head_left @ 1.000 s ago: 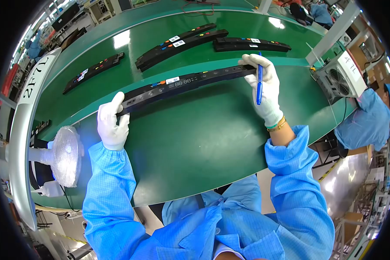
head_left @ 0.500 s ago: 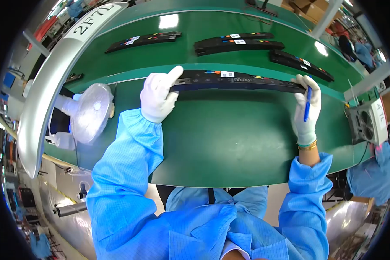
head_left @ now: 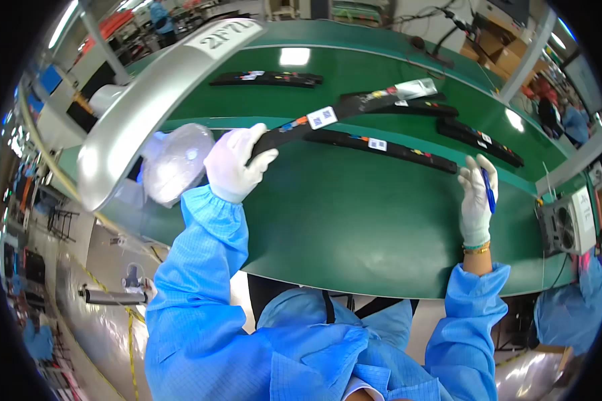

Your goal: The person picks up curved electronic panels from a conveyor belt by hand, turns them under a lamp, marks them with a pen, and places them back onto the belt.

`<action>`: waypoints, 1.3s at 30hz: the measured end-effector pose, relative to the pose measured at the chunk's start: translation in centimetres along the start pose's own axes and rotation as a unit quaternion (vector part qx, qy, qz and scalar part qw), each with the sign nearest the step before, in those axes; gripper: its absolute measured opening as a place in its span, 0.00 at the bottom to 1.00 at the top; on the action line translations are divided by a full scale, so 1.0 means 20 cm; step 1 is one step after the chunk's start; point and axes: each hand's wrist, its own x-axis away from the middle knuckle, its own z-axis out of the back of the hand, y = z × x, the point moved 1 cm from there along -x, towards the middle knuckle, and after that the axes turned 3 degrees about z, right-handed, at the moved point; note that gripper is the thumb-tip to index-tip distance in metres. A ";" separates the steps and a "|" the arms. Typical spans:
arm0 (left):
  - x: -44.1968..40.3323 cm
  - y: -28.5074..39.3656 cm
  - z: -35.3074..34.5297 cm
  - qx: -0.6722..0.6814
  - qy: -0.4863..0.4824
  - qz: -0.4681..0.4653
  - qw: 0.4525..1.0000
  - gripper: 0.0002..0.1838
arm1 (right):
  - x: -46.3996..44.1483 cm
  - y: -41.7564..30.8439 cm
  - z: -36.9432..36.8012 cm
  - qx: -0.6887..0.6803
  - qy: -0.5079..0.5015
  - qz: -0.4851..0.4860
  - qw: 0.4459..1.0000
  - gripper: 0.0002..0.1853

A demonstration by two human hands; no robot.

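My left hand (head_left: 237,164), in a white glove, is closed around the left end of a long black control panel (head_left: 354,107). The panel is raised at a slant, its far end up and to the right, with a white code label (head_left: 321,118) and coloured spots along it. Beneath it, a second black panel (head_left: 415,155) lies on the green table. My right hand (head_left: 476,207), also gloved, holds a blue pen (head_left: 489,192) against its fingers. It is just right of the second panel's end, apart from the raised one.
More black panels lie farther back: one at the left (head_left: 264,79), another at the right (head_left: 481,142). A silver lamp housing (head_left: 160,107) hangs at the left, above a plastic-wrapped round object (head_left: 177,164). A small fan unit (head_left: 565,220) stands at the right edge.
My right hand has let go of the panel's right end and keeps the pen. My left hand has lifted and turned the panel, uncovering the one behind. The view has shifted.
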 end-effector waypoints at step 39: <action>0.00 0.38 -0.41 0.140 -0.280 -0.034 0.949 0.24 | 0.06 -0.12 -0.14 0.218 -0.091 0.240 0.942 0.13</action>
